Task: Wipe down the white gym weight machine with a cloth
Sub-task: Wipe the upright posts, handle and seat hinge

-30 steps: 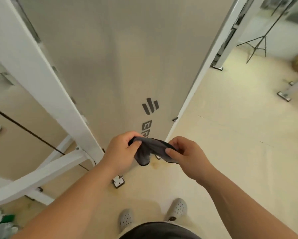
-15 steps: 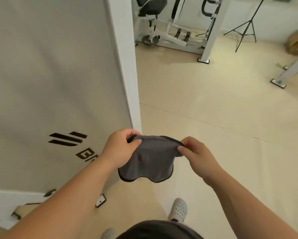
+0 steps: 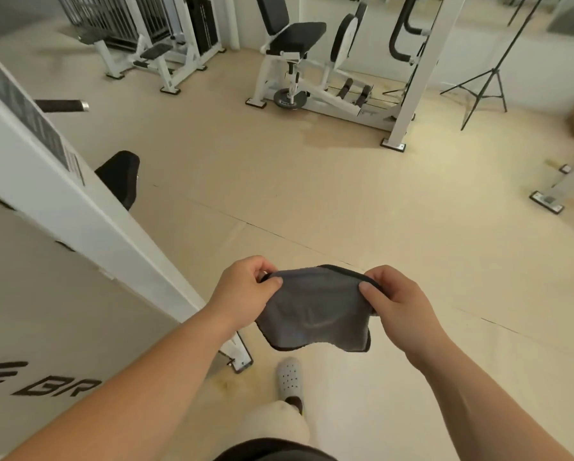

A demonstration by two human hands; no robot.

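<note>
Beige floor [image 3: 345, 194] beside white machine [image 3: 89, 224] — left hand [image 3: 242, 291] and right hand [image 3: 398, 304] pinch cloth [image 3: 315, 311] corners. Recommend folding flat before wiping

We hold both arms out in front of us, bare, and they come closer together toward the hands. Our left forearm [image 3: 145, 377] enters from the lower left, our right forearm [image 3: 461, 377] from the lower right. The left hand [image 3: 245, 287] and the right hand [image 3: 395, 301] are at nearly the same height, a little apart, with the backs turned outward. Each hand pinches one upper corner of the cloth [image 3: 312, 311] between the thumb and the curled fingers [image 3: 257, 266]. Both thumbs lie on the near side and point toward each other. The wrists look almost straight.
</note>
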